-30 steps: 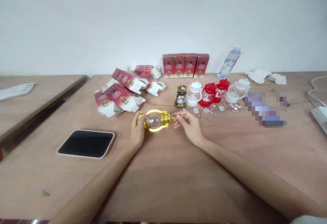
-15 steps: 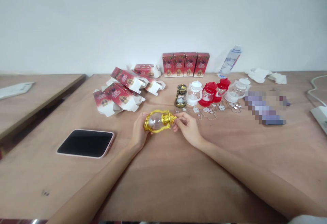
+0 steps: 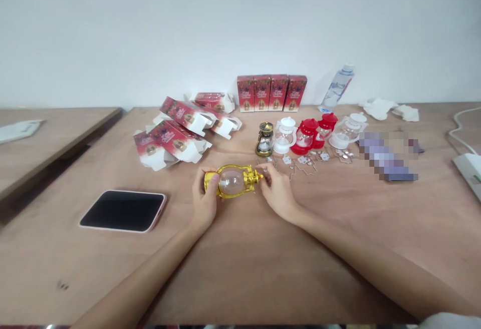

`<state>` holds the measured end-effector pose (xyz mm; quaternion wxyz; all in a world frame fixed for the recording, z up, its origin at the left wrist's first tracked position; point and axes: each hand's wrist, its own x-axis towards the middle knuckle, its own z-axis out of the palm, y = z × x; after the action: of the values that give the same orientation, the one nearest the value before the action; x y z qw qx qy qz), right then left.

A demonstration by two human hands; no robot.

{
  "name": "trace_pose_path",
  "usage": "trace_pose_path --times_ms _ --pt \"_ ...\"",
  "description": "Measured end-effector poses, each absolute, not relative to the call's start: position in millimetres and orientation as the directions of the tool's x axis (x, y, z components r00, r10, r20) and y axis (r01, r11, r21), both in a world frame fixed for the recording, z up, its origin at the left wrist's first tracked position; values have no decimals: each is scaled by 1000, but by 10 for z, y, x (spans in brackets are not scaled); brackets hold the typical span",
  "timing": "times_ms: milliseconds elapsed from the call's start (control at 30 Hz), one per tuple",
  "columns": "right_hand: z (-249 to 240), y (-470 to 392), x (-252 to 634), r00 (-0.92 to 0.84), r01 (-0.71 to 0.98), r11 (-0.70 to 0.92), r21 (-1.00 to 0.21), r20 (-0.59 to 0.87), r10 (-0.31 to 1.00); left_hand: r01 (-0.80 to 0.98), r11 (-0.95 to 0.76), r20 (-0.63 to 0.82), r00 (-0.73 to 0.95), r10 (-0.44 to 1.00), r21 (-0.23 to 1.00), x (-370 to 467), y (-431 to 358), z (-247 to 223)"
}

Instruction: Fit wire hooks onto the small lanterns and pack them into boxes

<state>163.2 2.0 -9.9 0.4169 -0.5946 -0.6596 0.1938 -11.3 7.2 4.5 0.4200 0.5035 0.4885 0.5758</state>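
A small gold lantern with a clear globe (image 3: pixel 232 181) lies sideways above the table, its top pointing right. My left hand (image 3: pixel 206 196) is closed round its base, the thumb on the near side. At the lantern's tip, my right hand (image 3: pixel 277 191) has its fingertips pinched together; whatever they grip is too small to make out. Beyond the hands stand a bronze lantern (image 3: pixel 265 139), a white lantern (image 3: pixel 284 136), a red lantern (image 3: pixel 306 137), a second red one and another white one. Thin wire pieces with small tags (image 3: pixel 303 160) lie in front of them.
Opened red boxes (image 3: pixel 176 141) are heaped at the back left, with four-sided upright boxes (image 3: pixel 262 93) by the wall. A phone (image 3: pixel 123 211) lies left. A bottle (image 3: pixel 337 88), tissues (image 3: pixel 379 108), blurred purple item (image 3: pixel 387 158) and white device (image 3: pixel 469 174) are right.
The lantern has shifted slightly left and rolled a little. My left thumb now lies over its base. My right fingertips have moved from its top to just beside the tip.
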Motion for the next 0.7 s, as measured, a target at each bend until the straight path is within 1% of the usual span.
trace_pose_path --times_ms 167,300,367,533,567,600,700 --pt "-125 27 1646 0 696 251 -673 349 937 93 -181 192 -132 973 979 -88 19 75" --pt "-134 49 1661 -11 705 263 -659 360 933 135 -204 225 -165 960 970 -83 4 69" --pt "-139 52 1664 -20 708 257 -657 346 938 138 -217 237 -153 959 966 -75 -1 72" --pt "-149 32 1650 -56 718 257 -647 315 948 86 -194 203 -108 973 977 -81 -9 95" --pt "-147 28 1646 -55 723 249 -644 306 950 98 -225 234 -99 967 969 -89 -18 106" --pt "-144 25 1644 -54 728 240 -642 296 954 131 -283 295 -84 952 950 -97 -32 119" --pt "-134 20 1647 -72 716 254 -651 293 953 263 -490 510 -7 860 831 -116 -85 154"
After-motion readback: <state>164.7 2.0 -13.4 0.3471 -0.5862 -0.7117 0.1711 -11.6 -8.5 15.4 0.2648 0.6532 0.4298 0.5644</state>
